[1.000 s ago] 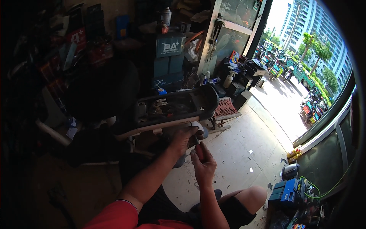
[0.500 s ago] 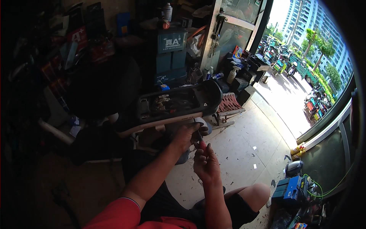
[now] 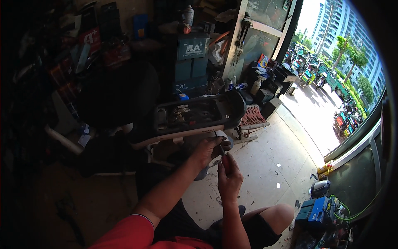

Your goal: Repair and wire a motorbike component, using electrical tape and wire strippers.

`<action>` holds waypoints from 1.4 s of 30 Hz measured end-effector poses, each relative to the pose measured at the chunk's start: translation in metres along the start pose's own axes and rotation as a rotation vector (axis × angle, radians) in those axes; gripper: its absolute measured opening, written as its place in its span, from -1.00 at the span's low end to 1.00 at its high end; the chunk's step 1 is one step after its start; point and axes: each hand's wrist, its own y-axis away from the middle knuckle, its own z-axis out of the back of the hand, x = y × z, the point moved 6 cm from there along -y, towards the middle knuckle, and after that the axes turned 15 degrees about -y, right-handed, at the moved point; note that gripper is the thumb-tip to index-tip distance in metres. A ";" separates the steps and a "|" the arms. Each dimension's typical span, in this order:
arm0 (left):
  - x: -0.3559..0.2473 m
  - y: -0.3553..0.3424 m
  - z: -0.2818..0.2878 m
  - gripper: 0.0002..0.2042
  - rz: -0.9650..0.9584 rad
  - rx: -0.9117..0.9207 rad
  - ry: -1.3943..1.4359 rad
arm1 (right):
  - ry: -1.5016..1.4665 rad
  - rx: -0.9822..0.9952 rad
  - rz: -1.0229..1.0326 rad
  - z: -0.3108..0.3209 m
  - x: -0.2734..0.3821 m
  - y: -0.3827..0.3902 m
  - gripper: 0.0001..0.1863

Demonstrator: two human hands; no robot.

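Note:
An electric scooter (image 3: pixel 182 133) stands ahead of me, the storage well on top of its body uncovered. At its rear end, just under the body, my left hand (image 3: pixel 206 150) is closed beside a rounded white part (image 3: pixel 222 134); what its fingers grip is in shadow. Right below it, my right hand (image 3: pixel 230 176) is wrapped round a red-handled screwdriver (image 3: pixel 225 158). Most of the handle is hidden by my fingers, and the thin shaft points up toward my left hand. Where the tip rests I cannot make out.
A rack with reddish slats (image 3: pixel 255 117) stands behind the scooter. Stacked battery boxes (image 3: pixel 192 46) and a spray bottle (image 3: pixel 257 84) are beyond it. Blue and green batteries (image 3: pixel 318 208) with a green cable sit at the right. Scraps litter the tiled floor (image 3: pixel 265 162).
My right hand has moved slightly up and right and turned, covering more of the red handle. My left hand stays at the scooter's rear. The whole view has shifted a little.

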 end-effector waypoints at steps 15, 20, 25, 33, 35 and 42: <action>-0.001 0.001 0.005 -0.67 0.015 -0.098 -0.107 | -0.672 -0.094 -0.628 -0.003 -0.005 0.009 -0.46; -0.003 0.001 0.000 -0.67 0.006 -0.025 -0.079 | -1.860 0.081 -1.059 -0.026 -0.038 0.023 -0.60; -0.001 0.002 0.004 -0.67 -0.005 -0.083 -0.130 | -0.444 -0.048 -0.473 -0.007 -0.001 0.007 -0.56; -0.005 0.001 -0.002 -0.67 -0.046 0.014 -0.046 | -0.757 -0.060 -0.677 -0.011 -0.013 0.007 -0.45; -0.001 -0.001 0.007 -0.68 0.018 -0.150 -0.196 | -0.512 -0.058 -0.434 -0.008 -0.001 0.001 -0.48; -0.008 0.004 -0.002 -0.64 -0.060 -0.024 -0.111 | -1.144 -0.174 -0.927 -0.016 -0.020 0.013 -0.55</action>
